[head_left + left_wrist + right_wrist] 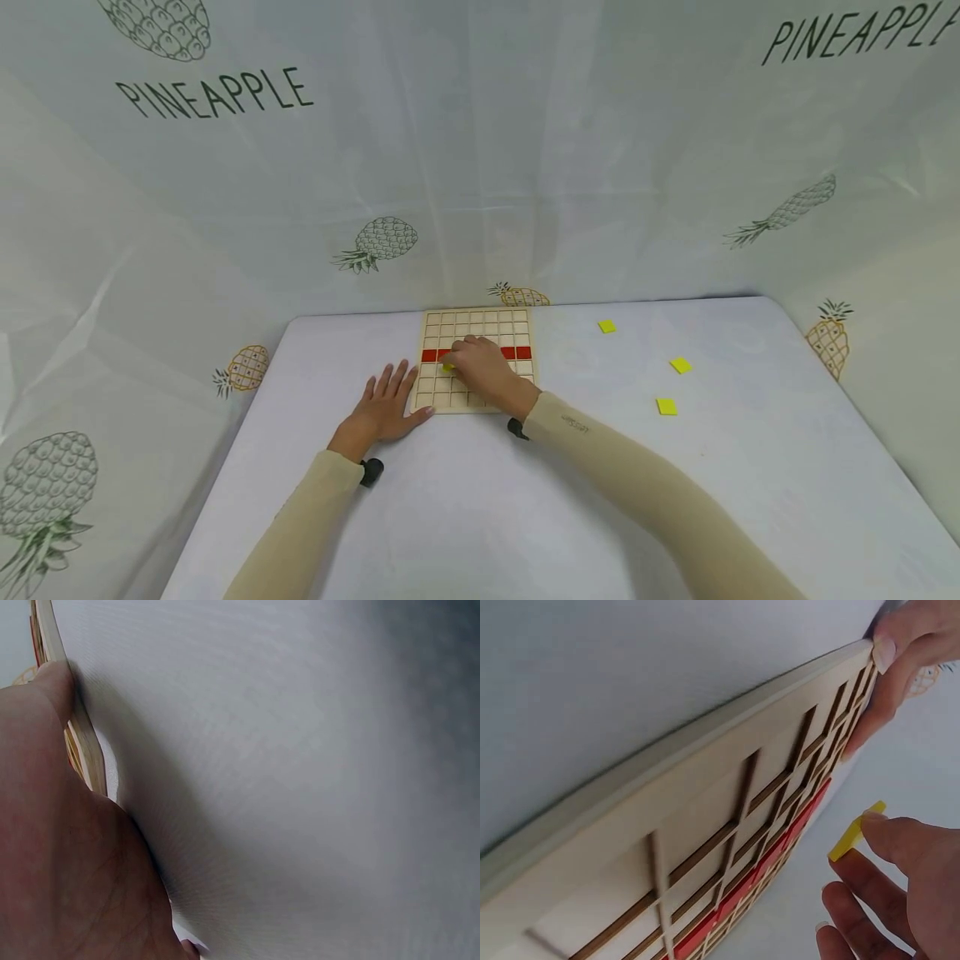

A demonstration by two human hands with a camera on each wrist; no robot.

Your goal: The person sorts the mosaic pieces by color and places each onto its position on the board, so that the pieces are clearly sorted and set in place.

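A wooden grid board lies at the table's far side, with a row of red tiles across its middle. Over the board's left half, my right hand pinches a small yellow square tile between thumb and index finger. In the right wrist view the tile stands tilted, apart from the board. My left hand rests with spread fingers on the table at the board's left side. Its thumb touches the board's near left corner.
Three yellow square tiles lie apart on the table to the right of the board: one at the back, one farther right and one nearer. A white pineapple-print sheet hangs behind the table.
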